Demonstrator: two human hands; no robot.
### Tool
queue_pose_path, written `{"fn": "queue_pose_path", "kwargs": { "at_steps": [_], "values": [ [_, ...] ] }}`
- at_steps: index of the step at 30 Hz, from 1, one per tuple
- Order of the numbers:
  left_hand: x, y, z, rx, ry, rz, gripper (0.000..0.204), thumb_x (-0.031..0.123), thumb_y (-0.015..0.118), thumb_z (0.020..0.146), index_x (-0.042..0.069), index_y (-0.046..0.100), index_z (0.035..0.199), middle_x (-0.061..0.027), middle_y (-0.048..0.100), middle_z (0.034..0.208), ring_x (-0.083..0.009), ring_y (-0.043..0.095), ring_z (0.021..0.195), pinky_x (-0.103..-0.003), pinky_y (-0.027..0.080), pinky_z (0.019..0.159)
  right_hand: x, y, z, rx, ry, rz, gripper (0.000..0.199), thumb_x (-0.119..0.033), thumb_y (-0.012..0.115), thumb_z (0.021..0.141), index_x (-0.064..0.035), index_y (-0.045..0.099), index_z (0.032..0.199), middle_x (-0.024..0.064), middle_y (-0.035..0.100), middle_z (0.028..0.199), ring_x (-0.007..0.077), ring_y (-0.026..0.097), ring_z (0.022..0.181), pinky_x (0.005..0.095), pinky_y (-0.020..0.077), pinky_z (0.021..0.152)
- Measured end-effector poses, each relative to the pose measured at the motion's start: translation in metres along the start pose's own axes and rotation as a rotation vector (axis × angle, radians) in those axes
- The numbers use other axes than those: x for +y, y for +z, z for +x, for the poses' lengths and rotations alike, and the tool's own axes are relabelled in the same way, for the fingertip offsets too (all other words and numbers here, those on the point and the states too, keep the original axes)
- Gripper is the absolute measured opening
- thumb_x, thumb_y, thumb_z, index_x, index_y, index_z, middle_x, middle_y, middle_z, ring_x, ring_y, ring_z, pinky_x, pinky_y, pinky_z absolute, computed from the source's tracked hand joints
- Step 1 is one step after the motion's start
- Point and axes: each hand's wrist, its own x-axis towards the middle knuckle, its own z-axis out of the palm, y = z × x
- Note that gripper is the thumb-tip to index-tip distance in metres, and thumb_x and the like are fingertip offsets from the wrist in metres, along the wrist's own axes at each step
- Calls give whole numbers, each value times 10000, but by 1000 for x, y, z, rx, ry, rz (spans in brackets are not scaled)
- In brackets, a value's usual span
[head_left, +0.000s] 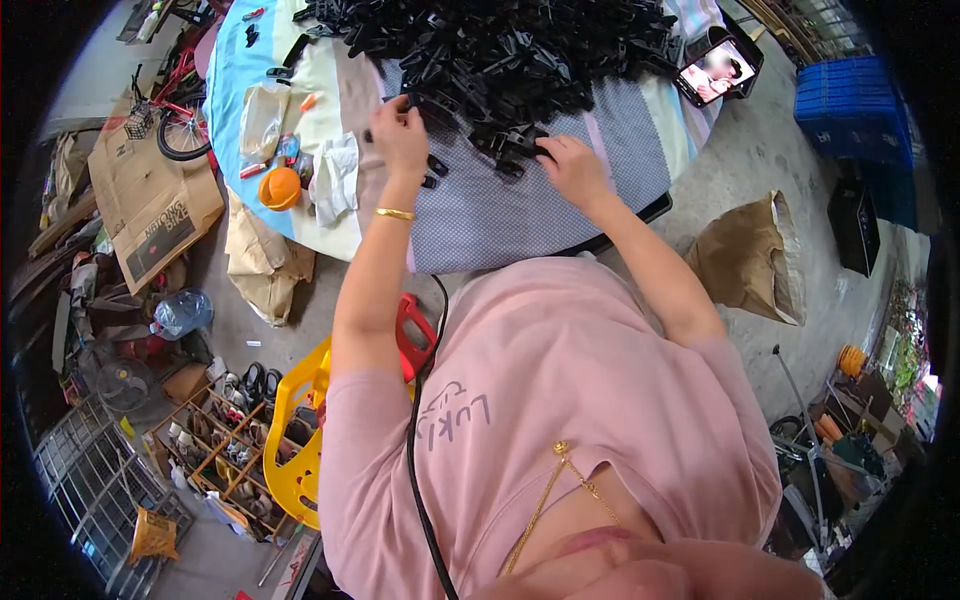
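Observation:
A large heap of black plastic clip-like pieces (490,60) covers the far part of a round table spread with a striped, patterned cloth (480,235). At the heap's near left edge, my left hand (400,140) is closed, its fingertips pinching a small black plastic piece. My right hand (576,172) is at the near right edge, thumb and fingers closed on a black piece beside the heap. A few loose black pieces (432,172) lie on the cloth between my hands, next to my left wrist. The exact shape of the held pieces is partly hidden by my fingers.
An orange round object (280,188), white crumpled cloth (335,178) and clear plastic bag (264,122) lie on the table's left. A phone (716,72) leans at the right. Paper sacks (750,258) flank the table; a yellow plastic chair (298,440) stands near my left side.

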Motion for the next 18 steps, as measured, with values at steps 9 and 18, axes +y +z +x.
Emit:
{"fn": "queue_pose_path", "kwargs": {
  "at_steps": [9, 18],
  "values": [
    [-26, -18, 28, -324, -161, 473, 438, 280, 681, 730, 126, 613, 1134, -141, 606, 1024, -333, 545, 992, -447, 416, 895, 6, -6, -28, -88, 243, 292, 344, -143, 728, 719, -25, 613, 1021, 80, 586, 856, 187, 563, 623, 305, 487, 607],
    [-10, -8, 42, -254, 196, 592, 383, 245, 696, 726, 139, 614, 1085, -103, 617, 1031, -317, 539, 1013, -461, 397, 886, -4, -24, -23, 106, 424, 224, 382, -164, 752, 703, -37, 606, 1032, 97, 552, 940, 155, 567, 622, 291, 481, 589]
  ]
}}
